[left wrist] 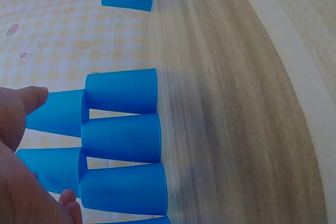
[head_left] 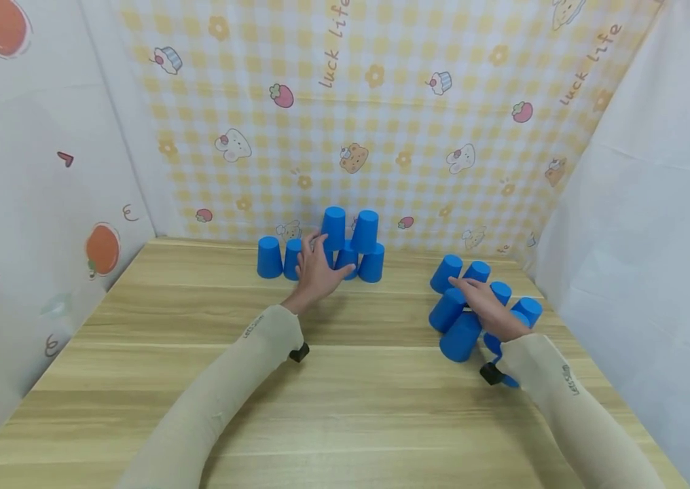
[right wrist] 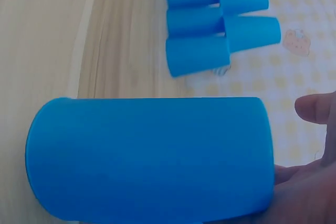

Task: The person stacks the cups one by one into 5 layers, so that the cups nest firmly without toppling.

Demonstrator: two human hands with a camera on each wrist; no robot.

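In the head view my left hand (head_left: 319,275) is in front of several blue plastic cups standing upside down along the back wall. Two cups, the left one (head_left: 334,227) and the right one (head_left: 364,232), stand on the lower row (head_left: 371,263). My left thumb (left wrist: 34,98) and fingers are spread by the upper cups; whether they touch is unclear. Over at the right, my right hand (head_left: 482,302) reaches above a group of blue cups (head_left: 446,310), thumb and fingers apart. A near cup (right wrist: 149,158) fills much of the right wrist view and partly hides that hand.
A wooden table (head_left: 345,407) carries everything. Behind it hangs a yellow checked cloth (head_left: 375,136), close to the back row. White cloth walls (head_left: 644,204) flank both sides. More cups (head_left: 527,311) stand beside the right hand, near the table's right edge.
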